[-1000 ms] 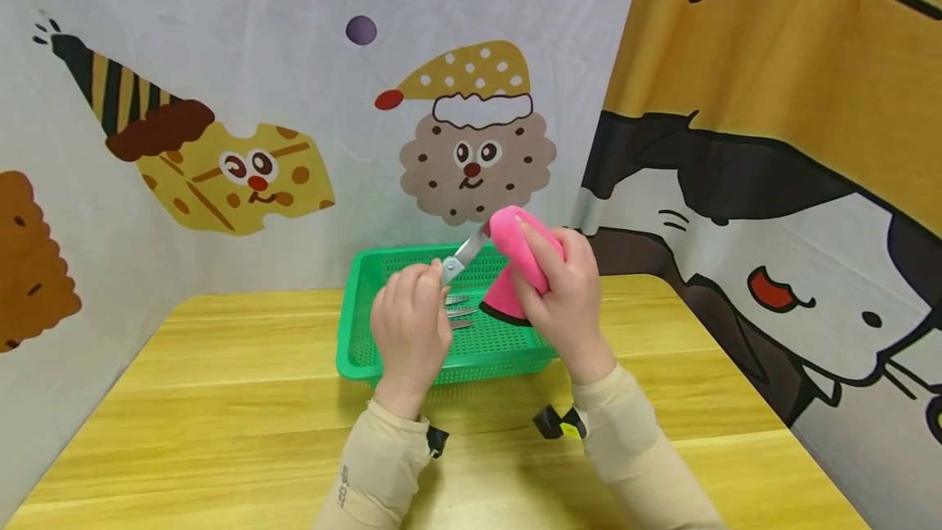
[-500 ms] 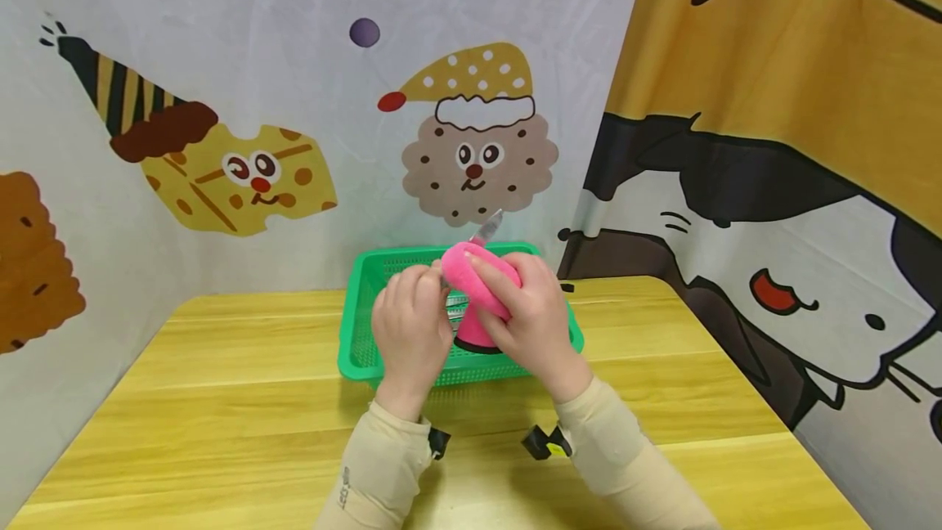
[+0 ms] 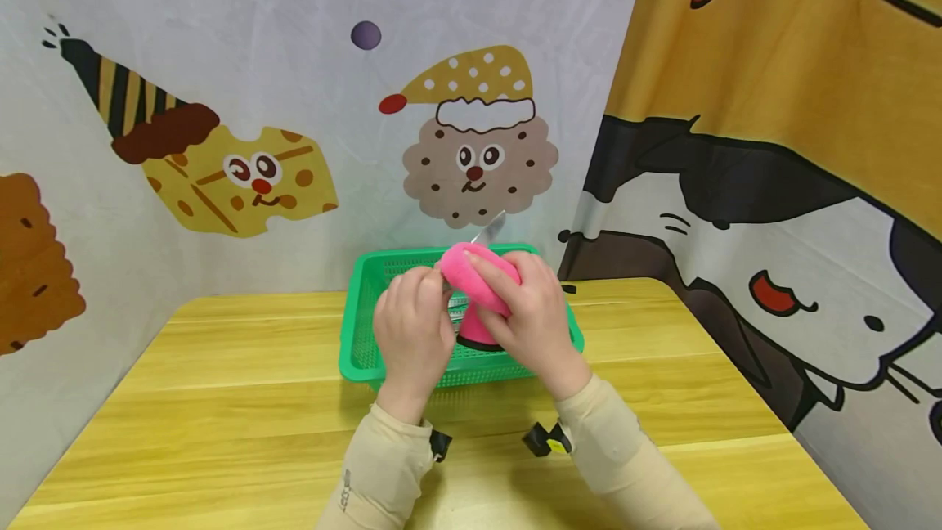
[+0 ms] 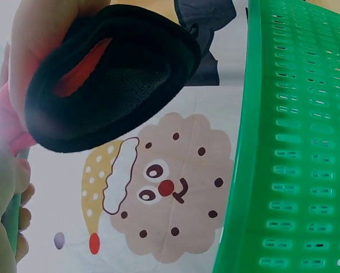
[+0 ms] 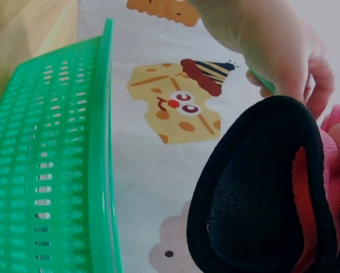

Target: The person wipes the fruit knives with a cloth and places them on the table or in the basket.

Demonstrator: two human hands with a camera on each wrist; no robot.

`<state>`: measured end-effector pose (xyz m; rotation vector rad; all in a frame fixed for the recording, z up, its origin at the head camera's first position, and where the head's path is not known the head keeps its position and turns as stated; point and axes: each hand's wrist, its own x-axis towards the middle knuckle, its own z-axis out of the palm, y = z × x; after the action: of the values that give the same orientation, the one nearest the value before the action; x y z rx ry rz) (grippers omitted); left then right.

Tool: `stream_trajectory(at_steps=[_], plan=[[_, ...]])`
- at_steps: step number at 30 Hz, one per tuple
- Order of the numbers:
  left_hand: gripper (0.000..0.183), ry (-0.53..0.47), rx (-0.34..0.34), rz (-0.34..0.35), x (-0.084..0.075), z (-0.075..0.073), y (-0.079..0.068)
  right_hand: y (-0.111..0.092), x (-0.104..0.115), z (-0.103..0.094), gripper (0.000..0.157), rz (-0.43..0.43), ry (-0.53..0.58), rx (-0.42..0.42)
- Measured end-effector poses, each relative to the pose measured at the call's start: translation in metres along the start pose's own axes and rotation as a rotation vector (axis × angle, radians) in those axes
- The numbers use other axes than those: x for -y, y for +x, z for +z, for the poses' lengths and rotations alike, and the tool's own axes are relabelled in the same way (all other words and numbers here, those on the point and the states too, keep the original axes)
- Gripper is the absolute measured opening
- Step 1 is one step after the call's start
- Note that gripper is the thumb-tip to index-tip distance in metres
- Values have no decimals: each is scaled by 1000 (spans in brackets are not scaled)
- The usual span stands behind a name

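My left hand [image 3: 415, 330] grips the green handle [image 4: 13, 219] of a knife. The knife's metal blade [image 3: 491, 229] slants up and to the right, its tip bare above a pink plush cloth [image 3: 471, 275]. My right hand [image 3: 540, 325] pinches that cloth around the blade near the handle, thumb and fingers folded over it. A black-edged flap of the cloth [image 4: 124, 128] hangs down and gapes like a pouch in both wrist views. Beneath both hands stands a green perforated basket [image 3: 355, 309] with several metal utensils [image 3: 458, 301], mostly hidden by the hands.
The basket sits near the back of a wooden table [image 3: 243, 399]. Behind it hangs a white cartoon-printed cloth [image 3: 287, 47], and a yellow-and-black printed curtain [image 3: 773, 105] closes the right side. A small black device is strapped at each wrist.
My right hand has slid the pink cloth down the blade from the tip toward the handle, baring the tip. It has barely moved in the last half second. The left hand stays put.
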<state>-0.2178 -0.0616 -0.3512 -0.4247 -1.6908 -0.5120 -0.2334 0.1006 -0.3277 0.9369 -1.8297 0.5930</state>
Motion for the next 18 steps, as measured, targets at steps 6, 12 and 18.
stream_trajectory(at_steps=[6, 12, 18], plan=[[22, -20, 5, -18, 0, -1, 0, 3, -9, -5, 44, 12, -31, -44], [21, -19, -5, -24, -1, -2, 1, 6, -15, -13, 41, 50, -35, -56], [20, -16, -5, -25, -2, -2, 2, 7, -19, -19, 40, 87, -48, -63]])
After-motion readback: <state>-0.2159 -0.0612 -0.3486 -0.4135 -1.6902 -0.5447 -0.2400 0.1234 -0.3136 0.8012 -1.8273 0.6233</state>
